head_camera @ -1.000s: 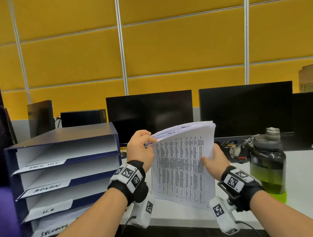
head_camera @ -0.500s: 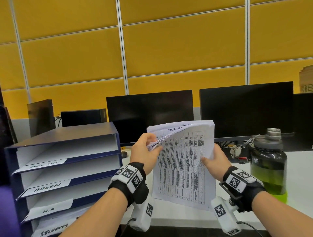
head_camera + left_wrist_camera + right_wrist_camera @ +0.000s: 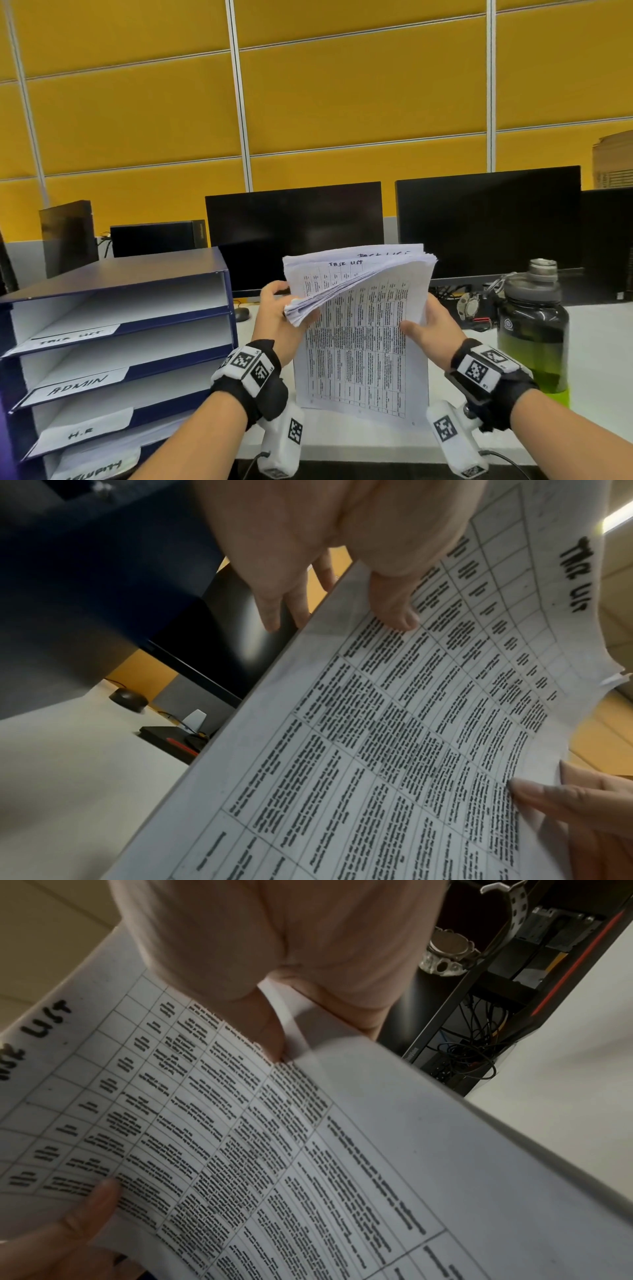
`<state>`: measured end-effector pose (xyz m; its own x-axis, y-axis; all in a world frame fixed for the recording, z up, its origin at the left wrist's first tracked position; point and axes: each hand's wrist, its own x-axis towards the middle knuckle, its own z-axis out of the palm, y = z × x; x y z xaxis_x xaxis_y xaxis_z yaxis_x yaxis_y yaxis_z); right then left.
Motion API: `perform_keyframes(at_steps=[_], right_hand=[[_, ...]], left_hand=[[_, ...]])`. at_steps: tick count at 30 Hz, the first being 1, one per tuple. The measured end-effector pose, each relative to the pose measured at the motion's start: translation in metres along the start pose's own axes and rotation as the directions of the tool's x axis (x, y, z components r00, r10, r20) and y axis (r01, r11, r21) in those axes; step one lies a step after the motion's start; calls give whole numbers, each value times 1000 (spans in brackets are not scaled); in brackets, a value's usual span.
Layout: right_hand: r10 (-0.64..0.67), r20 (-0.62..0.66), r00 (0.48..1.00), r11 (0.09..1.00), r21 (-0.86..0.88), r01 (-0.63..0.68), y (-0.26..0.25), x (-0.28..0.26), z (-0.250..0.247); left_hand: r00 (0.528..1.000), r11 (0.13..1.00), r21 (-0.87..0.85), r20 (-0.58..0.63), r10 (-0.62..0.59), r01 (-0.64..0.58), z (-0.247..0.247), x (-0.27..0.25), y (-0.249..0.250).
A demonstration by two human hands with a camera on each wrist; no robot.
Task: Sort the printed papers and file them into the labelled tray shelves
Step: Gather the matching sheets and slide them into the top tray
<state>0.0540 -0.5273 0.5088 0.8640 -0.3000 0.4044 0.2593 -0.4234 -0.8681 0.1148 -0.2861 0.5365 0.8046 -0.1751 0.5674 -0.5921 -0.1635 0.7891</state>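
Holding paper stack [image 3: 363, 346] upright | L hand [image 3: 277, 318] pinches fanned top-left corners | R hand [image 3: 431, 329] grips right edge | tray shelves [image 3: 113, 342] left of stack

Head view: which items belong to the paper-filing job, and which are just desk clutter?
In the job:
- stack of printed papers, headed "TASK LIST"
- labelled tray shelves
- left hand, bending back the upper sheets
- right hand, gripping the stack's right edge

Lying about:
- water bottle with green drink
- two dark monitors
- wristwatch
- desk
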Motion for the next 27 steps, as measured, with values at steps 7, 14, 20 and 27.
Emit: perform_keyframes(at_steps=[7, 14, 20, 27], right_hand=[[40, -1, 999, 986, 163, -40, 6, 10, 3], [-45, -9, 999, 916, 398, 45, 0, 16, 6], [-230, -203, 952, 962, 102, 254, -34, 27, -7], [-541, -95, 836, 826, -245, 507, -70, 26, -24]], left_hand=[[997, 1000, 9, 71, -9, 9, 1, 0, -3], [998, 999, 5, 55, -42, 42, 0, -3, 5], [996, 995, 52, -46, -80, 82, 3, 2, 0], [995, 949, 314, -85, 50, -21, 5, 4, -7]])
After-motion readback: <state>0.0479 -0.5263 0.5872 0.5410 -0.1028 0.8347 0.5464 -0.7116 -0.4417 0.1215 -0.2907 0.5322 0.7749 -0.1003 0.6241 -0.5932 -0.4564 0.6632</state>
